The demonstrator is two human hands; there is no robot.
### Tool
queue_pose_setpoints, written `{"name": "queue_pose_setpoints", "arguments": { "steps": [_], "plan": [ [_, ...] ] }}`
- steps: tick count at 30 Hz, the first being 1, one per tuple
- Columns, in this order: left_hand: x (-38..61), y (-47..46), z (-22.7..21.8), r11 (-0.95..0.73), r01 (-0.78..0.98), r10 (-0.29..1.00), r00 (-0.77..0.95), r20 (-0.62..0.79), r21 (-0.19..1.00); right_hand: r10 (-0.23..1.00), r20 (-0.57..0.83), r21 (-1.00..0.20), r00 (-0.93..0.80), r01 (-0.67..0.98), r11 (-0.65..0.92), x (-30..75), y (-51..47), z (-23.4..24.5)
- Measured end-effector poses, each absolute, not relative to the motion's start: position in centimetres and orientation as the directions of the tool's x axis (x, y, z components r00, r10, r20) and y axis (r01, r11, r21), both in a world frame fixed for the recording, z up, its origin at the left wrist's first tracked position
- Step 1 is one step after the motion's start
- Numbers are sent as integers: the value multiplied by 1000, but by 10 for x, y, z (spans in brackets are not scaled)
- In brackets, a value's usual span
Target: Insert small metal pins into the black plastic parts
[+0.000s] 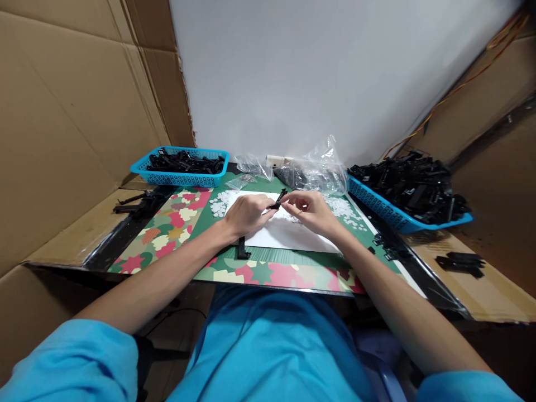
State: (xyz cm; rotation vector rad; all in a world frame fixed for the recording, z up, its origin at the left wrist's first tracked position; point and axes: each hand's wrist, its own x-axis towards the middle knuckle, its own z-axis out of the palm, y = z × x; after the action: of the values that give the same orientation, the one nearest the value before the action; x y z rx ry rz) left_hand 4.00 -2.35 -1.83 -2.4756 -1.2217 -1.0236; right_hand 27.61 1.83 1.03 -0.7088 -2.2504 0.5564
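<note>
Between the thumb and fingers of my left hand (252,213) is a small black plastic part (276,204), its upper end tilted up and to the right. My right hand (312,211) is closed in a pinch right beside that part; whatever the fingertips hold is too small to make out. Both hands are above a white sheet (272,239) with tiny pieces (292,218) scattered on it. Another black plastic part (242,249) lies below my left wrist, partly on the green patterned mat.
White discs (344,210) are spread right of the sheet, with more at its left. Clear plastic bags (322,170) lie along the wall. A blue basket (180,178) of black parts stands back left, a fuller blue basket (377,207) at right. Cardboard (62,84) walls the left side.
</note>
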Motion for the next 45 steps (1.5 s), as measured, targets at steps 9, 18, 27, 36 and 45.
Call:
{"name": "queue_pose_setpoints", "arguments": {
  "steps": [9,18,27,36,45],
  "plan": [
    [40,-28,-18,-614,788,600,512,615,-57,552,548,-421,-629,362,831,271,17,2],
    [40,-29,-16,-592,796,586,534,610,-127,489,561,-330,-669,361,872,273,18,1],
    [38,-29,-18,-600,790,557,526,642,-127,506,581,-433,-637,285,855,277,25,-1],
    [38,-29,-19,-586,808,530,440,725,-63,581,590,-522,-561,284,804,276,16,7],
    [38,-31,-14,-581,810,518,438,735,-73,569,662,-538,-487,219,814,271,15,4]
  ]
}}
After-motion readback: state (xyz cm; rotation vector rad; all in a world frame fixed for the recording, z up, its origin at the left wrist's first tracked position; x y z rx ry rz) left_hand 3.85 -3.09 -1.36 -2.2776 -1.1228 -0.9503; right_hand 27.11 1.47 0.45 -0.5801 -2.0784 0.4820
